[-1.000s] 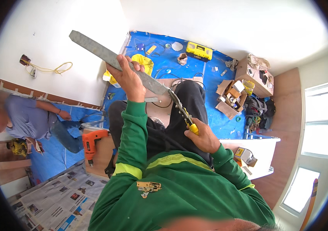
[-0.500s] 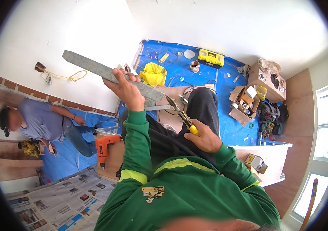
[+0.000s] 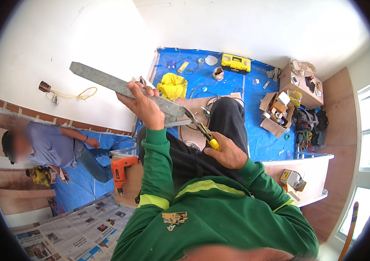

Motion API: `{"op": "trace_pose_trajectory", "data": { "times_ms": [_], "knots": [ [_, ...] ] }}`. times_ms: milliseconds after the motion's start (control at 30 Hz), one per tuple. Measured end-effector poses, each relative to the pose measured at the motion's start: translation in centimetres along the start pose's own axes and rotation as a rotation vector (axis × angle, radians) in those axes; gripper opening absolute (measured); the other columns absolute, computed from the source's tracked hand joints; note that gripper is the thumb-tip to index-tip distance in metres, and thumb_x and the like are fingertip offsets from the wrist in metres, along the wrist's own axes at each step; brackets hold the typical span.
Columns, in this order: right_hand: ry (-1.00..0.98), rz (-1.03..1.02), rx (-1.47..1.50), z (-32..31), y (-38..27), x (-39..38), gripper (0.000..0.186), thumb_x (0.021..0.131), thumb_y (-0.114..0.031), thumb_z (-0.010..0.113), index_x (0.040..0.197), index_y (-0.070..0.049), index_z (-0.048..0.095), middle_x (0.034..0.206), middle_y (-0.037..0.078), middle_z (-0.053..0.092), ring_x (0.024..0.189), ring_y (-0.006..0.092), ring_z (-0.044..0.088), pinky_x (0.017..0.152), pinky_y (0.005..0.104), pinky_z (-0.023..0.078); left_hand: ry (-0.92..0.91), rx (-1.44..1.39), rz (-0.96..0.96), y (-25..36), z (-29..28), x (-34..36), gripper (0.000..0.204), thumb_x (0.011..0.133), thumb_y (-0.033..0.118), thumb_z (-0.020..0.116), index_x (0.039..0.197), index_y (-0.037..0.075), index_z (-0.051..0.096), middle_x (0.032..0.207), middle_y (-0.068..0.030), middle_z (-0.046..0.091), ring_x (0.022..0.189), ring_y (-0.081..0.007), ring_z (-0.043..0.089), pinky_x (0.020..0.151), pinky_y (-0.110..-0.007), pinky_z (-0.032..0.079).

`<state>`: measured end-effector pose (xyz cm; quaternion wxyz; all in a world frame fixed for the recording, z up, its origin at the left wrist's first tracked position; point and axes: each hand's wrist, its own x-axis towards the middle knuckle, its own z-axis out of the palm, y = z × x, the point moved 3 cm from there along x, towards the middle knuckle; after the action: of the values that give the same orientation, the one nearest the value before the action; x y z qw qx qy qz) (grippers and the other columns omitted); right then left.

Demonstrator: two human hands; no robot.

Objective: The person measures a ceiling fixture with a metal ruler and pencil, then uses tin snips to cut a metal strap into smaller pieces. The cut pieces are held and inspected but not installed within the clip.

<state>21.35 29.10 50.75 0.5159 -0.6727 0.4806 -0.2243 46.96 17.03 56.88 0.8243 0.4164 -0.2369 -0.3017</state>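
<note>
My left hand (image 3: 146, 108) is closed around a long grey galvanised metal channel (image 3: 100, 79), with the thumb on top and the fingers curled over its far edge. The channel slants from the upper left down to the middle, above my lap. In my right hand (image 3: 228, 152) are tin snips (image 3: 203, 129) with yellow grips. Their jaws meet the channel's near right end; whether they bite into the metal is too small to tell. Just below that end lies another thin metal strip (image 3: 178, 123).
An orange drill (image 3: 122, 172) lies on a wooden surface to my left, beside newspaper sheets (image 3: 74, 230). A person (image 3: 56, 143) is further left. Ahead on blue sheeting are a yellow bag (image 3: 172, 85), a yellow toolbox (image 3: 235, 63) and an open carton (image 3: 276, 114).
The snips have shifted slightly left and up, bringing their jaws against the channel's end. My left hand and the channel have hardly moved. The person on the left has shifted slightly right.
</note>
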Motion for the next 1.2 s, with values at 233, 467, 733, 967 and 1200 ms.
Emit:
{"op": "trace_pose_trajectory", "data": {
  "times_ms": [233, 467, 733, 967, 1200],
  "knots": [
    [0.015, -0.011, 0.003, 0.1, -0.4, 0.1, 0.06, 0.097, -0.029, 0.075, 0.141, 0.006, 0.055, 0.122, 0.027, 0.068, 0.117, 0.0449, 0.065, 0.102, 0.0482, 0.051, -0.018, -0.018, 0.0, -0.1, 0.4, 0.2, 0.049, 0.113, 0.041, 0.062, 0.143, 0.015, 0.034, 0.097, -0.0026, 0.055, 0.067, -0.0104, 0.051, 0.058, -0.03, 0.045],
    [0.038, -0.05, -0.018, 0.1, -0.2, 0.4, 0.057, 0.097, -0.027, 0.076, 0.139, 0.005, 0.055, 0.111, 0.025, 0.07, 0.105, 0.0417, 0.068, 0.095, 0.0468, 0.052, -0.01, -0.022, -0.004, -0.1, 0.6, 0.3, 0.038, 0.116, 0.032, 0.057, 0.142, 0.015, 0.035, 0.098, -0.0023, 0.053, 0.067, -0.01, 0.05, 0.057, -0.03, 0.046],
    [0.04, -0.024, 0.0, 0.7, 0.4, 0.9, 0.049, 0.098, -0.027, 0.075, 0.131, 0.005, 0.058, 0.107, 0.024, 0.07, 0.1, 0.0404, 0.068, 0.091, 0.0464, 0.053, 0.004, -0.027, -0.003, -0.1, 0.7, 0.5, 0.05, 0.113, 0.04, 0.061, 0.146, 0.014, 0.033, 0.097, -0.0043, 0.053, 0.066, -0.0112, 0.051, 0.057, -0.031, 0.045],
    [0.039, -0.052, -0.005, 1.0, -0.2, 1.3, 0.042, 0.098, -0.028, 0.074, 0.122, 0.004, 0.061, 0.103, 0.023, 0.068, 0.096, 0.0395, 0.067, 0.089, 0.0463, 0.053, 0.061, 0.003, -0.029, 0.2, 0.2, 0.6, 0.035, 0.117, 0.032, 0.054, 0.141, 0.015, 0.036, 0.1, -0.0027, 0.052, 0.066, -0.0101, 0.049, 0.058, -0.03, 0.046],
    [-0.04, -0.042, 0.025, 1.1, -0.9, 1.6, 0.049, 0.097, -0.028, 0.074, 0.132, 0.004, 0.06, 0.112, 0.026, 0.066, 0.107, 0.0438, 0.065, 0.096, 0.0486, 0.051, 0.013, -0.027, 0.012, 1.0, -0.7, 1.5, 0.066, 0.111, 0.047, 0.063, 0.157, 0.017, 0.027, 0.099, -0.0021, 0.052, 0.066, -0.0122, 0.051, 0.058, -0.032, 0.046]
  ]
}}
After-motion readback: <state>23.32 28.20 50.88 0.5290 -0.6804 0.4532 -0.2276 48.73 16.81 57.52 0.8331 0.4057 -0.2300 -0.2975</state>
